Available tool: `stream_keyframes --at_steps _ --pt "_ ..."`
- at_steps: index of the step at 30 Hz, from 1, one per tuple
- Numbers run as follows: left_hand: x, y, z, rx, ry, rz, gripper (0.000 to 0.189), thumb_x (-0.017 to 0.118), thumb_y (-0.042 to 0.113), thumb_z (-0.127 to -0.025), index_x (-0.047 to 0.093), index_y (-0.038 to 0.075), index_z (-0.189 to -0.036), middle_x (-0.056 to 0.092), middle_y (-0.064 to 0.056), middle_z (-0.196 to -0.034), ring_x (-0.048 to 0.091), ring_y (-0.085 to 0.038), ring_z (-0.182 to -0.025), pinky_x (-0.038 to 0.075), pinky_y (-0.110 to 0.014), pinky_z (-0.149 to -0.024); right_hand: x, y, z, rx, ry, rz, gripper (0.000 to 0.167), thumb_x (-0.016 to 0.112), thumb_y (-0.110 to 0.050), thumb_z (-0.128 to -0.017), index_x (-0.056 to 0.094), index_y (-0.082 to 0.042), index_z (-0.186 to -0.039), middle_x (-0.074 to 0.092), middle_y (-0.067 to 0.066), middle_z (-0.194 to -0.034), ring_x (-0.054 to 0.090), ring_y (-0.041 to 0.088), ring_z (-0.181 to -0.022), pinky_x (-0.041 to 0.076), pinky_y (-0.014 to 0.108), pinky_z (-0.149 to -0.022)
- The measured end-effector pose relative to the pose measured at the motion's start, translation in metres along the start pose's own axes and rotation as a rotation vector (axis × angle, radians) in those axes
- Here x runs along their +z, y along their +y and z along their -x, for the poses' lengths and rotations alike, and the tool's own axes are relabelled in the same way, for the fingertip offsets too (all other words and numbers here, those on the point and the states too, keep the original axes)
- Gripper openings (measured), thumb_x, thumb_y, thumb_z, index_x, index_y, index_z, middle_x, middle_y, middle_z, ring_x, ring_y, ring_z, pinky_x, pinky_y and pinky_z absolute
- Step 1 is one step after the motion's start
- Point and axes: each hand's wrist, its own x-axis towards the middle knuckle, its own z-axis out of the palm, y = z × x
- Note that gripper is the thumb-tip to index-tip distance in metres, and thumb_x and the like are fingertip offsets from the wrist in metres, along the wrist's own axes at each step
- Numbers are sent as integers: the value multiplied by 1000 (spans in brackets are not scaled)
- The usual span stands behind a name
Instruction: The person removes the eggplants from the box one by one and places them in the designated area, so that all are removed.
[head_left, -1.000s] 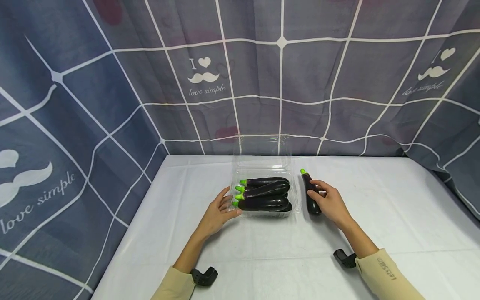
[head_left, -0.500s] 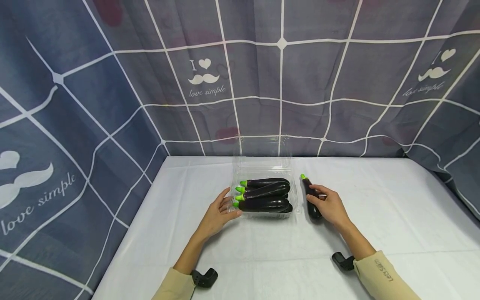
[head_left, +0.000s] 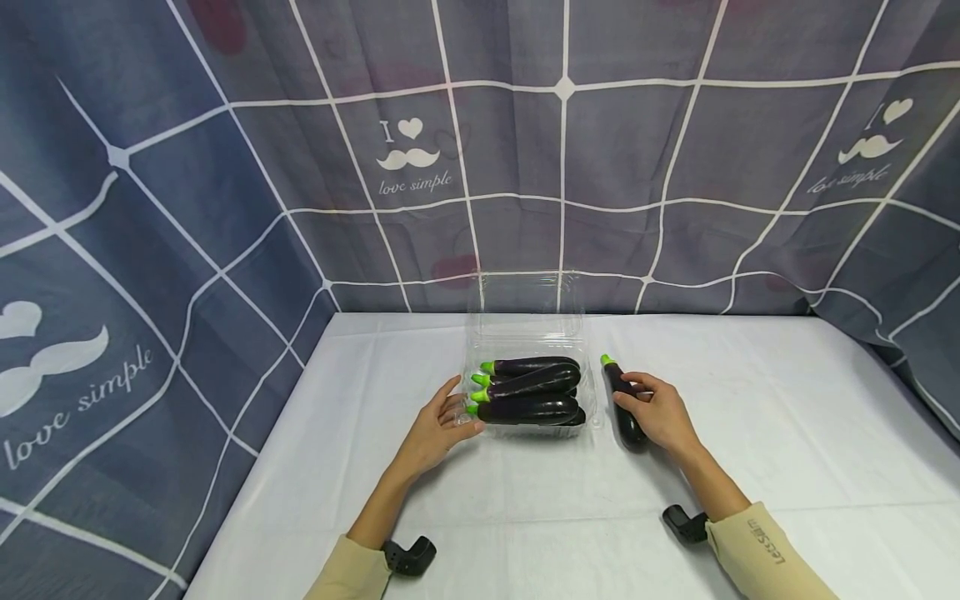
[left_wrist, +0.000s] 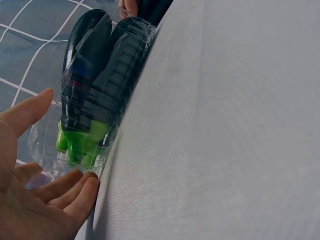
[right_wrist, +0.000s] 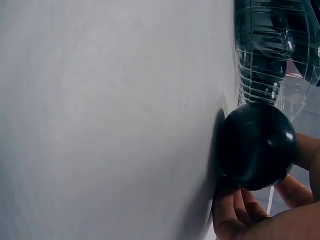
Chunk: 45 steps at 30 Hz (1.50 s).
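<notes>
A clear plastic clamshell box [head_left: 525,429] stands on the table with its lid [head_left: 525,304] raised at the back. Several dark eggplants [head_left: 528,408] lie in it, green stem ends to the left. At the box's left end is my left hand [head_left: 433,432], fingers spread and relaxed; in the left wrist view the fingertips [left_wrist: 90,185] are right at the plastic wall. My right hand [head_left: 660,412] grips a single eggplant [head_left: 628,425] to the right of the box, thumb on one side and fingers on the other. Its rounded end faces the right wrist camera, close over the cloth.
A white cloth [head_left: 525,517] covers the table. Grey-blue checked curtains [head_left: 615,150] with white lines hang behind it and at both sides. The raised lid stands close to the back curtain.
The single eggplant and my right hand have shifted slightly toward me, and the eggplant has tilted a little more. My left hand and the box have stayed in place.
</notes>
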Motion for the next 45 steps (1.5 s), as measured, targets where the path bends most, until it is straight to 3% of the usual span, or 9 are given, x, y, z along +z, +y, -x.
stream_keyframes --at_steps 15,45 --pt "0 0 1 5 -13 21 90 77 22 -88 22 11 -158 38 -23 -150 39 -41 -136 36 -49 -110 3 -2 -1 24 70 13 41 67 -15 -94 59 4 -130 60 31 -120 62 43 -106 50 52 -87" --pt "-2 0 1 3 -23 9 91 77 22 -88 22 11 -159 38 -23 -150 39 -41 -136 37 -50 -109 2 -1 1 23 77 20 44 68 -20 -94 60 1 -131 61 29 -117 64 41 -106 50 49 -86"
